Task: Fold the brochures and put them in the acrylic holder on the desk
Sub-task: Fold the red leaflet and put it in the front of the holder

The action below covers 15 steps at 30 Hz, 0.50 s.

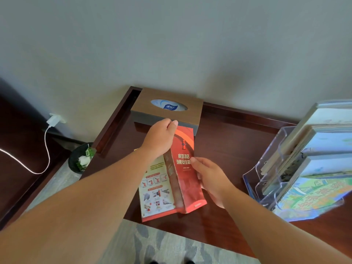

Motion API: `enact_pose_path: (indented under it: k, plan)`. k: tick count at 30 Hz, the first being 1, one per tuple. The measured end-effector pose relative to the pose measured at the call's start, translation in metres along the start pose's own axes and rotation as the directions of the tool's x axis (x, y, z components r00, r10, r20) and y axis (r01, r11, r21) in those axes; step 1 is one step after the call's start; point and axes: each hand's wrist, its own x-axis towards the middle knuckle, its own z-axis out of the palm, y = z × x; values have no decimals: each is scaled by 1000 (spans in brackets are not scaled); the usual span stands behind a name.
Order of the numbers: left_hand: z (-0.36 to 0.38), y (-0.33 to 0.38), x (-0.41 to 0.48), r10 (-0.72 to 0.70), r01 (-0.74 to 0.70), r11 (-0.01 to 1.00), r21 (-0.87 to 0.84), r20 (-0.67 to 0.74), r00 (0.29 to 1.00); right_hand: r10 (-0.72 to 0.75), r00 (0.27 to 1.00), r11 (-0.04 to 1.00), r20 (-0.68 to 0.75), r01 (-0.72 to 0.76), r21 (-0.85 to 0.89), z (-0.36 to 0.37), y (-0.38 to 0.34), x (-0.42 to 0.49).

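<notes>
Red-cover brochure (182, 168) mid-fold at the desk (228, 141) front edge, red panel with Chinese title tilted up off its cream illustrated panel lying flat; clear tiered acrylic holder (270, 155) at the right edge, upright, tiers packed with blue-green map brochures (320, 189).

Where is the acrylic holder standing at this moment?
In the head view, the acrylic holder stands at the right side of the desk, just right of the right hand, which holds the red brochure.

Single head-worn wide-angle view, looking forward and steeply down onto the dark wooden surface (234, 147) from close range, wall (171, 44) beyond.
</notes>
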Motion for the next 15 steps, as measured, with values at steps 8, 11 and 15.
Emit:
enact_pose_path:
  k: [8, 11, 15]
  plan:
    - [4, 16, -12, -106, 107, 938, -330, 22, 994, 106, 985, 989, 139, -119, 90, 6, -4, -7]
    - [2, 13, -17, -165, 165, 882, -442, 38, 986, 147, 971, 987, 188, -158, 41, 4, -5, -7]
    - [1, 14, -21, -148, 120, 909, -400, -41, 988, 153, 972, 987, 181, -159, 21, 4, 0, -2]
